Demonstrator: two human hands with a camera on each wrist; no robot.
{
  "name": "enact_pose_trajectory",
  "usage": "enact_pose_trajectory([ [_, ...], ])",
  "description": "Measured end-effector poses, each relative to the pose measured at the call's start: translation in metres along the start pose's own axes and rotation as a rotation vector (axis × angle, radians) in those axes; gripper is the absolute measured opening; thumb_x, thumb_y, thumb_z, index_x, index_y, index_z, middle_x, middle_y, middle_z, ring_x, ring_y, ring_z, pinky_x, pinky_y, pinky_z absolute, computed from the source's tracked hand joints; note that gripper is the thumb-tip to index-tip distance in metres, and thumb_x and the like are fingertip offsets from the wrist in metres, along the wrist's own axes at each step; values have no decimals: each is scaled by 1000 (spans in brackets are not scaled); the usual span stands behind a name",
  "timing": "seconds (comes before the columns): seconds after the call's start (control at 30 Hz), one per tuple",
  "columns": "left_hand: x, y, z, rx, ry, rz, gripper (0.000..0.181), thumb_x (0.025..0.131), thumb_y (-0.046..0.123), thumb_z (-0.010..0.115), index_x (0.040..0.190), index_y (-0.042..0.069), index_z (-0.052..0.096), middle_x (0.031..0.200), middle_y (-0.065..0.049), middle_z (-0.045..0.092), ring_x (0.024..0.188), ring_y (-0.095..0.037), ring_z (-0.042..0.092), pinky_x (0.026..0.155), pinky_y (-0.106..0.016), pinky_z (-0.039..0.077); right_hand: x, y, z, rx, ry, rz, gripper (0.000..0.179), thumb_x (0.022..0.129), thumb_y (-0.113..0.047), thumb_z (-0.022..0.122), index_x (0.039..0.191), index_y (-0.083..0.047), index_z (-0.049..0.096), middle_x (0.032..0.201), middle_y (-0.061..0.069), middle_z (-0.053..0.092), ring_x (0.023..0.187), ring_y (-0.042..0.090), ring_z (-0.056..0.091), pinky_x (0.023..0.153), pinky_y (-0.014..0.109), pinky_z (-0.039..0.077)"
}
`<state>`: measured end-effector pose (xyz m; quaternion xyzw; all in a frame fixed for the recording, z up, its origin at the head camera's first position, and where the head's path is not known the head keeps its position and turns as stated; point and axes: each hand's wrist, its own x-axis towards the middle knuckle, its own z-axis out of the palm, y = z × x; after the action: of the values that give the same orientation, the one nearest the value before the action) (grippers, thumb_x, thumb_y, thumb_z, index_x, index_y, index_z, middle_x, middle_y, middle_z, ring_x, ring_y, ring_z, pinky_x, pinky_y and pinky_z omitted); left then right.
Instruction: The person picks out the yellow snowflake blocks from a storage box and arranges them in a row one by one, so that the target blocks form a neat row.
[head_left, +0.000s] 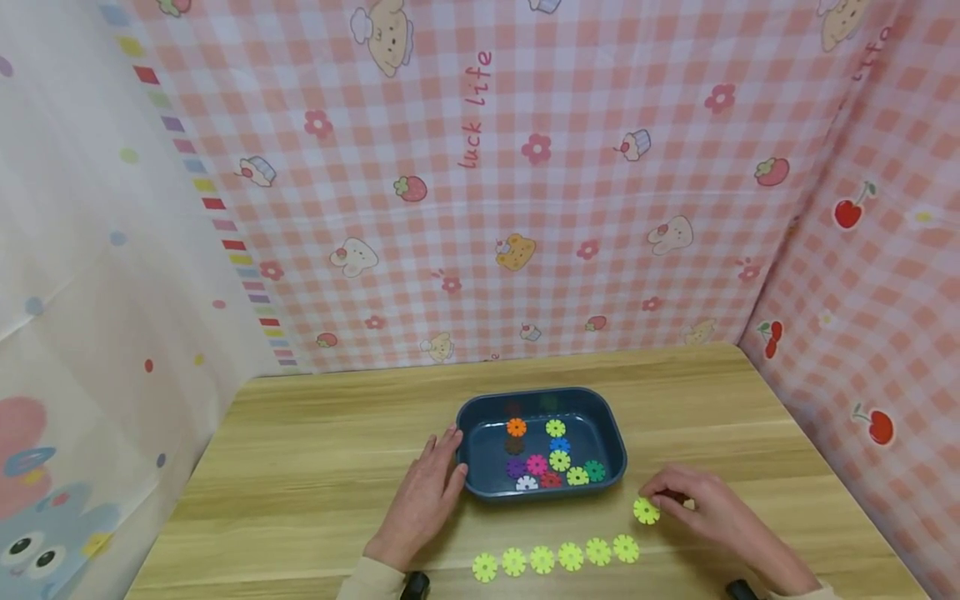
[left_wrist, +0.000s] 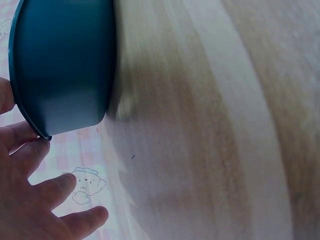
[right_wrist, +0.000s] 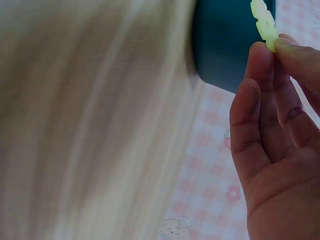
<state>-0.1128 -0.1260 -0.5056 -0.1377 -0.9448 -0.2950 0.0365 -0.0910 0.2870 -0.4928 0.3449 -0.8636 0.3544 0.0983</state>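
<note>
My right hand (head_left: pixel 701 498) pinches a yellow-green snowflake disc (head_left: pixel 647 511) between thumb and fingertips, just right of the tray's front corner. In the right wrist view the same disc (right_wrist: pixel 263 20) appears nearly edge-on, its notched rim showing. My left hand (head_left: pixel 422 497) rests against the left end of a dark blue tray (head_left: pixel 540 496), fingers spread and fairly straight, fingertips at its rim. Several snowflake discs in orange, blue, pink, purple, white, red, green and yellow-green lie inside the tray. In front of it, a row of several yellow-green discs (head_left: pixel 566 553) lies on the table.
The wood-grain table (head_left: pixel 315 467) reaches back to a pink checked cloth (head_left: pixel 480 208) hanging behind it. Another checked cloth (head_left: pixel 885 317) hangs along the right side, and a pale patterned cloth (head_left: pixel 97 250) along the left.
</note>
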Motion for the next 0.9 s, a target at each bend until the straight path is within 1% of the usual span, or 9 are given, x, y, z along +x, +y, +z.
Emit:
enact_pose_trajectory([
  [0.07, 0, -1, 0, -2, 3, 1, 52, 110, 30, 51, 156, 6, 45, 165, -9, 37, 150, -43, 33, 114, -69, 33, -3, 1, 0, 4, -34, 42, 29, 87, 7, 76, 100, -18, 76, 95, -9, 72, 81, -4, 59, 65, 19, 55],
  [0.17, 0, -2, 0, 0, 7, 9, 53, 110, 29, 52, 156, 6, 45, 165, -10, 38, 149, -43, 34, 113, -69, 34, -6, 3, 2, 23, -69, 71, 25, 90, 4, 75, 101, -19, 76, 96, -10, 72, 83, -4, 60, 66, 20, 55],
  [0.27, 0, -2, 1, 5, 7, 9, 52, 110, 29, 52, 156, 5, 46, 165, -10, 38, 149, -44, 34, 113, -69, 34, -8, 5, 4, 47, -83, 67, 24, 91, 3, 74, 101, -20, 76, 96, -9, 73, 86, -3, 61, 67, 21, 56],
  [0.37, 1, -2, 1, 7, -3, -5, 53, 110, 31, 51, 157, 6, 45, 166, -9, 36, 150, -42, 33, 114, -68, 33, -11, 8, 8, 50, -93, 49, 23, 92, 1, 74, 100, -20, 76, 96, -10, 73, 87, -2, 62, 69, 21, 56],
  [0.47, 1, -1, 1, 5, -5, -7, 53, 110, 31, 51, 157, 6, 45, 166, -9, 36, 151, -42, 32, 114, -68, 33, -14, 11, 10, 68, -127, 62, 21, 93, 0, 73, 101, -19, 76, 96, -12, 73, 87, -2, 62, 70, 21, 55],
  [0.63, 1, -1, 1, 4, -5, -5, 53, 110, 31, 51, 157, 6, 45, 166, -9, 36, 150, -42, 33, 114, -68, 33, -16, 13, 12, 116, -203, 126, 17, 96, -3, 71, 103, -18, 76, 97, -12, 72, 86, -3, 60, 70, 21, 55],
  [0.77, 1, -1, 1, 2, -5, -5, 53, 110, 31, 51, 157, 6, 45, 166, -8, 36, 151, -42, 33, 114, -68, 33, -16, 13, 12, 122, -239, 167, 15, 97, -5, 70, 103, -19, 75, 98, -12, 71, 87, -3, 59, 71, 22, 55],
  [0.9, 1, -1, 1, 4, 2, 2, 52, 110, 30, 51, 156, 6, 46, 165, -9, 37, 150, -43, 34, 114, -68, 34, -15, 12, 11, 127, -277, 235, 14, 99, -8, 69, 104, -19, 76, 99, -14, 70, 87, -3, 58, 73, 22, 55],
])
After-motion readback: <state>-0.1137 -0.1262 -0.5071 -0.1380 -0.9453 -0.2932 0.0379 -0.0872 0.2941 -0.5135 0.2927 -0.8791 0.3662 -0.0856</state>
